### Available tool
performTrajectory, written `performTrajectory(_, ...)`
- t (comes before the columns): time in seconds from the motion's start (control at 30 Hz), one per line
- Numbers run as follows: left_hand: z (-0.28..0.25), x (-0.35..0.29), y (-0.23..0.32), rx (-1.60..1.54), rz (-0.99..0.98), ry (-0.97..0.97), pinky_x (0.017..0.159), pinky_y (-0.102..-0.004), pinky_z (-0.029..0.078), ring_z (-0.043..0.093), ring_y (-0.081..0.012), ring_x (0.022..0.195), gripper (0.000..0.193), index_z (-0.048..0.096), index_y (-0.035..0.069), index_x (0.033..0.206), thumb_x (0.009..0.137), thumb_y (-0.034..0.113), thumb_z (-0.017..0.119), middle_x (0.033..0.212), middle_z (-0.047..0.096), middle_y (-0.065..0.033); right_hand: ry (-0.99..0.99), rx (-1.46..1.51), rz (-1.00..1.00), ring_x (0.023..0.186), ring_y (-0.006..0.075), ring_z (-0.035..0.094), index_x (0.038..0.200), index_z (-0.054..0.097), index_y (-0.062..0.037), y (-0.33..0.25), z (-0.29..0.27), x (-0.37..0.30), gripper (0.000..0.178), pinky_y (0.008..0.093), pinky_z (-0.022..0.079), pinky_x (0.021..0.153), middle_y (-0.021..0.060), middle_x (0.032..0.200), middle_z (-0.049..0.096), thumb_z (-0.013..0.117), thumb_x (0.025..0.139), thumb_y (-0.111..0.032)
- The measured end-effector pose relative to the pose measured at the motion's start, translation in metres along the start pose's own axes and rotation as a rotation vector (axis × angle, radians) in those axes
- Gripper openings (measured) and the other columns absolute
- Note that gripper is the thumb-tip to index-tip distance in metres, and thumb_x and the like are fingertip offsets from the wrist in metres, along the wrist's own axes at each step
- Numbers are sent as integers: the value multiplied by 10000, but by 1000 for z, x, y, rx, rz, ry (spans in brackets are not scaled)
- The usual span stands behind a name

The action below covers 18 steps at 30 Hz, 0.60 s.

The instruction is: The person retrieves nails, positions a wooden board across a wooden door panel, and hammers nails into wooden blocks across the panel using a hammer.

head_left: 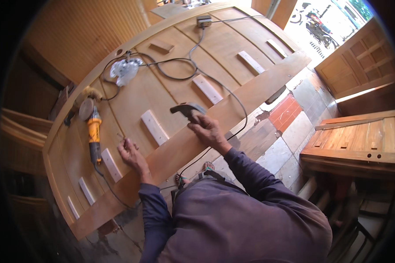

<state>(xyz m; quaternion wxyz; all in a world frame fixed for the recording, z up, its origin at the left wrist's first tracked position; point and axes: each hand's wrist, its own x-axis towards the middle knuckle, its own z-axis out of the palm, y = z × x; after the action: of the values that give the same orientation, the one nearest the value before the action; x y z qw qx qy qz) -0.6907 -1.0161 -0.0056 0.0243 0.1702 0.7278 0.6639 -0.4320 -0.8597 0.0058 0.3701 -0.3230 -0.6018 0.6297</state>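
My right hand (207, 130) is closed round a claw hammer (186, 108), its dark head raised above the near edge of a large wooden panel (184, 153). My left hand (133, 155) is closed in a pinch over the panel, with what looks like a thin nail (120, 135) sticking out from the fingertips. Between the two hands lies a pale wooden block (155, 127) with small dark marks on it. Another block (112, 165) is just left of my left hand. The hammer's handle is mostly hidden by my right hand.
A yellow and black angle grinder (93, 131) lies on the panel at left. Its dark cable and an extension cord (175, 78) loop across the panel to a socket box (203, 21). A clear plastic bag (126, 71) lies near the far edge. Wooden furniture (351, 144) stands at right.
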Motion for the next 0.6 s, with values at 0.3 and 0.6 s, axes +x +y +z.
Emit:
performTrajectory(0.3, -7, 2, -1, -112, -42, -13, 889, -324, 560, 680, -174, 944, 271, 667, 7, 1204, 1134, 263, 608, 1027, 707, -77, 219, 192, 51, 653, 13, 507, 1145, 718, -117, -11, -18, 4, 104, 207, 391, 562, -95, 808, 581, 732, 1046, -147)
performTrajectory(0.6, -39, -36, 42, 479, 506, -290, 782, -415, 619, 762, -327, 911, 91, 760, 134, 1071, 1000, 183, 731, 966, 776, -95, 222, 137, 70, 640, 12, 489, 1209, 719, -83, 0, -24, 8, 162, 193, 376, 557, -94, 811, 568, 717, 1059, -144)
